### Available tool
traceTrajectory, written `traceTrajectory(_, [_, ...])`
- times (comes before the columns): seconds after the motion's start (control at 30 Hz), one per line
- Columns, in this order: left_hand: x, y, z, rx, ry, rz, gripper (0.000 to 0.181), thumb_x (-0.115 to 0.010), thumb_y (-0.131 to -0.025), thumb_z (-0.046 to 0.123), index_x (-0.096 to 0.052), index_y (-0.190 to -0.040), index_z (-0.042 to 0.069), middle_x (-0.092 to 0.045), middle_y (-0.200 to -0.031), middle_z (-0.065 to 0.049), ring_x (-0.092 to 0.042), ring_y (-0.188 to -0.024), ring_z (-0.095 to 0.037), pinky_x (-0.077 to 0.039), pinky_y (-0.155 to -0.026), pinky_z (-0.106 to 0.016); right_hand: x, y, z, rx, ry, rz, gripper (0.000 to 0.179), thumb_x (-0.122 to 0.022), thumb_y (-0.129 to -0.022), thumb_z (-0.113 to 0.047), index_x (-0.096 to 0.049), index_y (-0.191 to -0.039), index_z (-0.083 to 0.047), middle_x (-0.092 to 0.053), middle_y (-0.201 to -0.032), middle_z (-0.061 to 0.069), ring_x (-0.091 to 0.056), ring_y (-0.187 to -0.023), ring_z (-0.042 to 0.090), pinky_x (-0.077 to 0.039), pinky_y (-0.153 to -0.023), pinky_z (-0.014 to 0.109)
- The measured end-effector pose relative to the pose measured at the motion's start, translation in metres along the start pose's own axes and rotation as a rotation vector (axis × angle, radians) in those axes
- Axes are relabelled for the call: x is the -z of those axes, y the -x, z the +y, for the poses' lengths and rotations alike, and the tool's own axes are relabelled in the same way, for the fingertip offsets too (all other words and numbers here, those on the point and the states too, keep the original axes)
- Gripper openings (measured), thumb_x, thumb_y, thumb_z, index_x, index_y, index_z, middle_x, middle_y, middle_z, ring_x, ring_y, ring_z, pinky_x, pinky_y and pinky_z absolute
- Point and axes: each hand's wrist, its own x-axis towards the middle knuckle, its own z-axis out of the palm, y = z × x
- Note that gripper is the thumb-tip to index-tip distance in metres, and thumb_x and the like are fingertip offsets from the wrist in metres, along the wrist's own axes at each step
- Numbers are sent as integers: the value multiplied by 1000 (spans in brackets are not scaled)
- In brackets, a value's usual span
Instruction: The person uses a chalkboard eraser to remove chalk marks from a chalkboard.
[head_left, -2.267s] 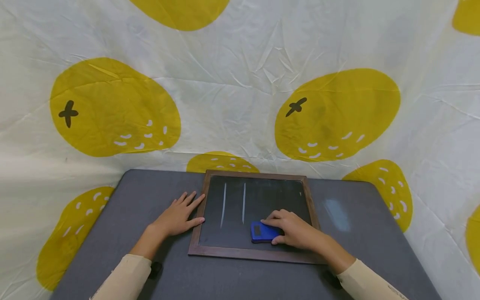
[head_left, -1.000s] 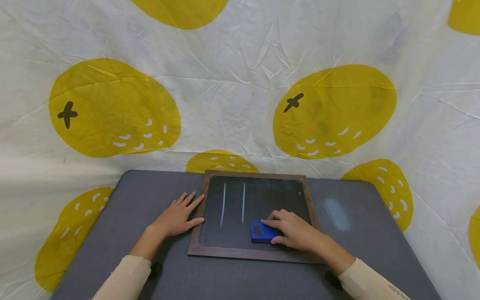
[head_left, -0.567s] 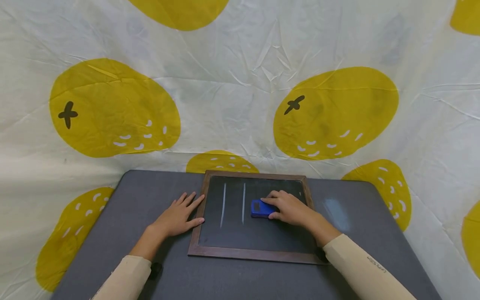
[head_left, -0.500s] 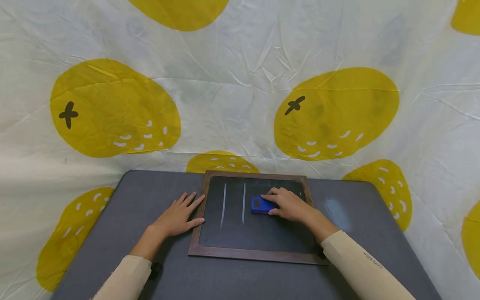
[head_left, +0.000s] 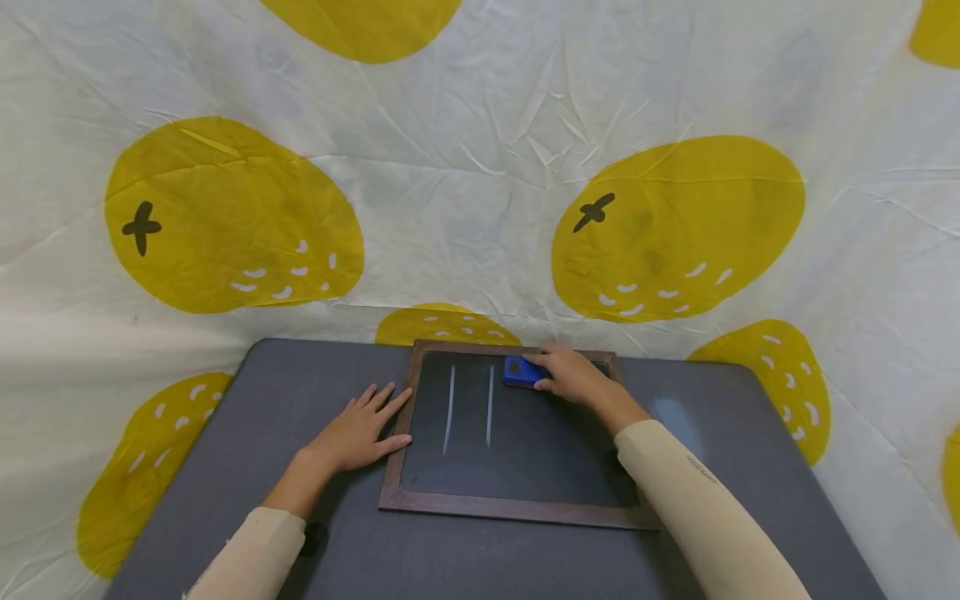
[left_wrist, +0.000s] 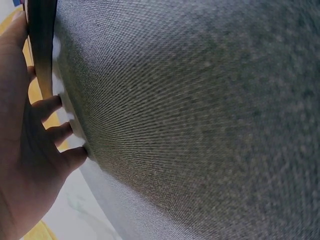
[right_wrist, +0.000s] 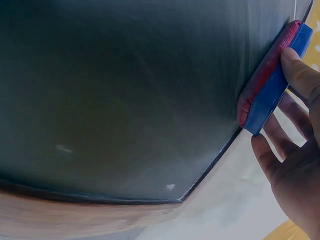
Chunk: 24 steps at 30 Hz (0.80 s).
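Note:
A blackboard [head_left: 525, 454] in a brown wooden frame lies on the grey table, with two chalk lines [head_left: 490, 408] on its left half. My right hand [head_left: 573, 375] grips a blue chalkboard eraser [head_left: 520, 372] near the board's far edge. In the right wrist view the red felt underside of the eraser [right_wrist: 267, 75] meets the board, thumb on one side and fingers on the other. My left hand [head_left: 354, 435] has its fingers spread on the table, with thumb and index fingertips touching the left frame. In the left wrist view, part of the left hand [left_wrist: 35, 135] shows beside the frame.
The grey table [head_left: 480, 558] bears a pale chalky smear [head_left: 677, 421] right of the board. Behind it hangs a white cloth [head_left: 457, 217] with yellow fruit prints. Small white chalk marks [right_wrist: 170, 187] show near one board corner.
My right hand has slid the eraser from the near part of the board to the far edge, right of the chalk lines. The left hand has stayed in place.

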Motion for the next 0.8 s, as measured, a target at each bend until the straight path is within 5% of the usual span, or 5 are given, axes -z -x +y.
traceTrajectory(0.8, [-6,3,-3,-1,-1,0,82,-51,-101,66,-24,-167,25,-25,-170,-17,-19,-156,-48,-24,-118,-73,-2,-1,3,-11,-37,22,57,-70,-100,-14,-51,-153,-4,-52,-150,21,-53,-134,39,-44,-113,55])
